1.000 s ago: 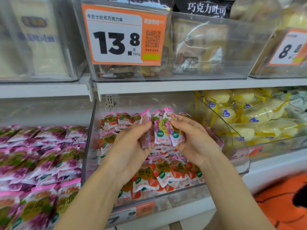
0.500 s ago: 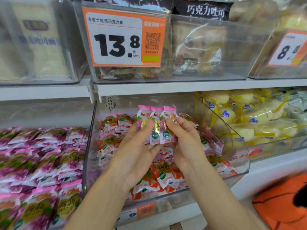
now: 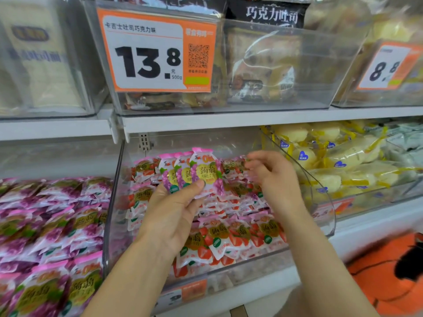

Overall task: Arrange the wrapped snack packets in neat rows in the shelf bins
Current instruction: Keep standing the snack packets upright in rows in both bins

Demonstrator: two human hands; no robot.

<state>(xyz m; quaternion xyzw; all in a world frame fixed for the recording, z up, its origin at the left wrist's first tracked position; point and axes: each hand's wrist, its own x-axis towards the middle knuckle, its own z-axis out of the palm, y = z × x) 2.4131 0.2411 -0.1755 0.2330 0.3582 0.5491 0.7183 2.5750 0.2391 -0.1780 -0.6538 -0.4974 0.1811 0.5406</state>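
My left hand holds a fan of three pink-and-purple grape jelly packets upright, thumb pressed on their fronts, above the middle clear bin. That bin holds rows of red strawberry jelly packets. To the right of the held packets, my right hand hovers with loosely curled fingers and holds nothing. The left bin is filled with matching purple grape packets.
The right bin holds yellow-wrapped cakes. An upper shelf carries clear bins of bread and a 13.8 price tag. An orange object sits low at the right. The bin's curved clear side wall is next to my right hand.
My right hand has let go of the packets and moved right. My left hand now holds the three packets alone, turned face-on and slightly higher.
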